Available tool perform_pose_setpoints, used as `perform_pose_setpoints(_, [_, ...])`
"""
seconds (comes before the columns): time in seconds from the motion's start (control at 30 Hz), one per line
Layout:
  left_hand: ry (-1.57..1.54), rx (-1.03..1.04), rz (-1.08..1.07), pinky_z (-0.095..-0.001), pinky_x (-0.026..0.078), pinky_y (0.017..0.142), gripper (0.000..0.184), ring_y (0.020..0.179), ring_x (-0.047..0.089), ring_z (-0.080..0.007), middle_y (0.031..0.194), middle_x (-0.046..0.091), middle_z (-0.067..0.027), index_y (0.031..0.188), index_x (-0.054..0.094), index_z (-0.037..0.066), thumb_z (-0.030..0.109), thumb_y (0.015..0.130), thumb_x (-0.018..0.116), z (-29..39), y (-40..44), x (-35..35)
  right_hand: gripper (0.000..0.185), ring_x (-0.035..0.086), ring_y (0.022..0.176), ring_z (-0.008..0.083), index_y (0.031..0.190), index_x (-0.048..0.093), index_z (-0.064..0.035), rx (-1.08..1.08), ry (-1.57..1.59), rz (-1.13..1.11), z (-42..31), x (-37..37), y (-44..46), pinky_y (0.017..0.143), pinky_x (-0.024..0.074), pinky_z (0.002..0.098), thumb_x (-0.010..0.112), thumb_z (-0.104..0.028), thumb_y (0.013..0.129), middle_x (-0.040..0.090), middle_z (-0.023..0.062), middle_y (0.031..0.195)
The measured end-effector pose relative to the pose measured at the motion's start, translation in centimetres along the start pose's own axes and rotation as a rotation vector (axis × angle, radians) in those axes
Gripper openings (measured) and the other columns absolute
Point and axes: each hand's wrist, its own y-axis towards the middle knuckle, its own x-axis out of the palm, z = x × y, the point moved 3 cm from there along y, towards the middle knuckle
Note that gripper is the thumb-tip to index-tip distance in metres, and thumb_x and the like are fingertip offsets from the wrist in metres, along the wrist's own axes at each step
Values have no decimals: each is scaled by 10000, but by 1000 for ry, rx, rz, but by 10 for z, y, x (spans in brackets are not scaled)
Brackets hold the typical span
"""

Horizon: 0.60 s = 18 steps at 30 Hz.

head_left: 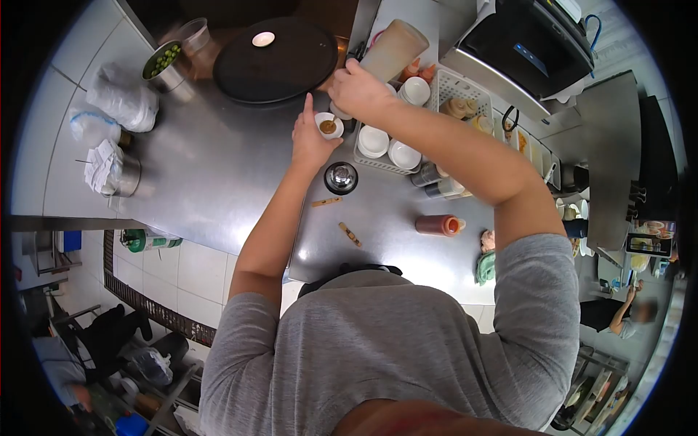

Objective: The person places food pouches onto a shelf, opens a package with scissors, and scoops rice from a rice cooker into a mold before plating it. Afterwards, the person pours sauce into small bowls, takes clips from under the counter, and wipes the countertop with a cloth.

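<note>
My left hand (313,142) holds a small white sauce bowl (339,131) by its rim, with brown sauce (328,126) inside. Its index finger points up past the bowl. My right hand (360,93) is just above and right of the bowl, its fingers curled. What it grips is mostly hidden; a pale rounded piece (340,111) shows beneath it. Directly behind that hand is a large translucent beige container (396,51), tilted in view; whether the fingers touch it I cannot tell. A silver call bell (341,178) sits below the bowl on the steel counter (211,167).
A round black tray (273,73) bears a small white dish (263,39). White bowls (374,142) fill a plastic basket (396,166) at right. A red sauce bottle (436,225) lies nearer me. A metal cup of green limes (163,62) stands far left. Another person (625,316) is at far right.
</note>
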Motion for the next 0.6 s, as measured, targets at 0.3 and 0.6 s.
perform_pose_setpoints(0.3, [-62,-19,22,-402,458,960,1089,1119,555,-366,1176,566,-245,1424,259,-61,103,536,869,11,-6,-6,155,556,949,136,914,670,-163,19,99,17,16,-7,-8,874,346,343,625,-203,771,653,-48,856])
perform_pose_setpoints(0.6, [-254,100,113,-341,482,876,1080,953,611,-269,994,614,-137,1429,237,-73,30,548,853,48,16,-35,390,539,1051,229,1139,591,-152,383,582,148,55,30,-43,888,367,383,626,-124,752,635,47,994])
